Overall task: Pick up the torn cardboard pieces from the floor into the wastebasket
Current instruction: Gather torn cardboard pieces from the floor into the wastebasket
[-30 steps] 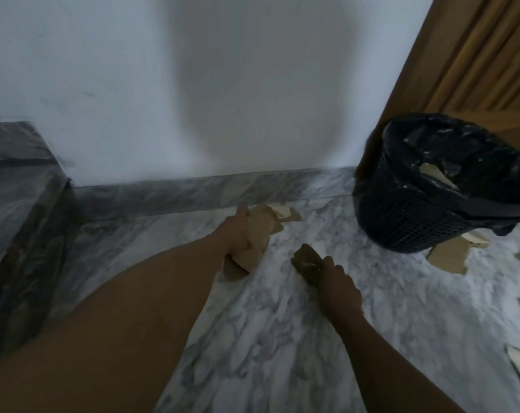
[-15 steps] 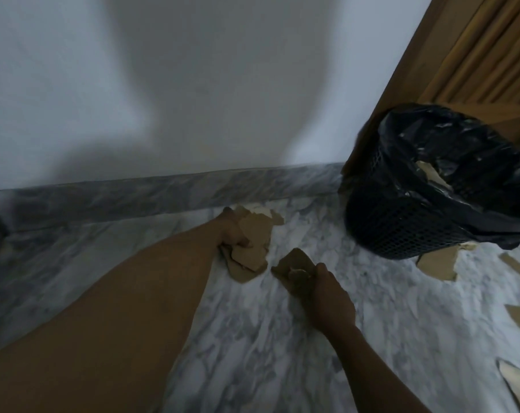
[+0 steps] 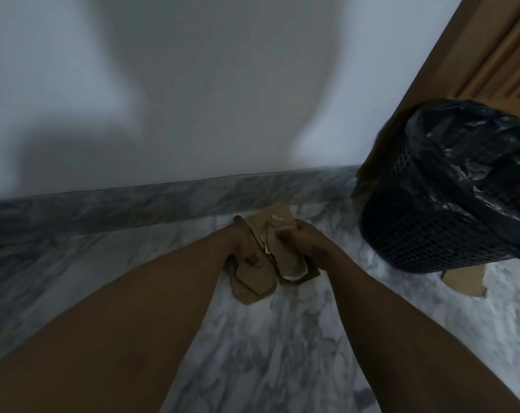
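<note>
Beside left hand [image 3: 243, 245] now, right hand [image 3: 307, 241]

1. No text, label, brand, number or sign can be read anywhere.
2. The torn cardboard pieces [image 3: 254, 275] and the wastebasket [image 3: 425, 234] show plain surfaces; the view is blurred.

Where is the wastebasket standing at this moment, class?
In the head view, the wastebasket stands on the floor at the right, beside the wooden door, with a cardboard piece lying at its base.
</note>
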{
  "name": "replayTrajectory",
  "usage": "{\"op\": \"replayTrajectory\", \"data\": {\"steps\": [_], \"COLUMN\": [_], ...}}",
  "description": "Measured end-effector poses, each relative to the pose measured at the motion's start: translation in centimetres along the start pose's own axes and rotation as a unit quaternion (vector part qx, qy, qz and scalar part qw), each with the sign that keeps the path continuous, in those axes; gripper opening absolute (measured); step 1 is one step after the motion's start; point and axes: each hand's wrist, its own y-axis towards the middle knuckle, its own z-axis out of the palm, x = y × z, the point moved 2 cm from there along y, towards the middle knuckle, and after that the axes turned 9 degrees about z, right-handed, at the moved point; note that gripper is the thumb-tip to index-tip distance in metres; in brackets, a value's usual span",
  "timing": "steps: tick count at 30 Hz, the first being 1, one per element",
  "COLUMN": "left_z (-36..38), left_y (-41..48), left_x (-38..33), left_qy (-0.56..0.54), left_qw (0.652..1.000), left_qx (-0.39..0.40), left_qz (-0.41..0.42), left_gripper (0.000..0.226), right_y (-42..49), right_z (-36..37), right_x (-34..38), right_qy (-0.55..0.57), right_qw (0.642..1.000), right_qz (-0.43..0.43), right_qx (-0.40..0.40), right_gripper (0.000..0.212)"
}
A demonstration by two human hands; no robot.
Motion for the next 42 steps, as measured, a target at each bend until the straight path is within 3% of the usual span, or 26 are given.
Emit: {"op": "replayTrajectory", "data": {"steps": [4, 9, 14, 17, 21, 26, 29, 33, 38, 42], "left_z": [0.2, 0.1, 1.4, 2.4, 3.5, 3.8, 2.3, -2.1, -9.0, -13.7], "left_y": [1.4, -0.1, -2.5, -4.1, -6.0, -9.2, -10.9, -14.1, -17.4, -20.4], "left_x": [0.9, 0.2, -1.1, -2.3, -3.5, -4.8, -7.3, -12.1, -18.9, -26.7], "left_qy": [0.019, -0.051, -0.057, -0.034, -0.013, -0.006, -0.004, 0.012, -0.017, -0.023], "left_qw": [0.999, 0.999, 0.998, 0.996, 0.993, 0.996, 0.990, 0.973, 0.943, 0.909], "left_qx": [0.039, -0.004, -0.020, -0.073, -0.095, -0.040, -0.078, -0.135, -0.212, -0.268], "left_qz": [-0.007, 0.003, 0.026, 0.046, 0.067, 0.084, 0.120, 0.185, 0.255, 0.319], "left_gripper": [0.138, 0.142, 0.134, 0.102, 0.072, 0.093, 0.081, 0.047, 0.037, 0.044], "right_y": [-2.2, -6.3, -12.3, -15.3, -19.1, -23.3, -25.3, -27.9, -32.4, -36.8], "right_z": [0.5, 0.9, 1.2, 0.8, 0.2, -3.0, -6.3, -11.3, -20.2, -28.9], "right_x": [1.3, 1.7, 0.4, -1.2, -3.8, -4.4, -3.7, -1.1, 3.8, 7.8], "right_qy": [0.020, 0.079, 0.119, 0.180, 0.246, 0.218, 0.213, 0.241, 0.210, 0.154], "right_qw": [1.000, 0.996, 0.986, 0.975, 0.964, 0.972, 0.968, 0.955, 0.942, 0.924], "right_qz": [0.009, 0.018, -0.008, 0.002, 0.035, -0.011, -0.056, -0.090, -0.153, -0.200], "right_qx": [-0.007, -0.049, -0.119, -0.128, -0.092, -0.082, -0.120, -0.149, -0.212, -0.287], "right_gripper": [0.088, 0.091, 0.035, 0.013, 0.016, 0.013, 0.008, 0.019, 0.029, 0.051]}}
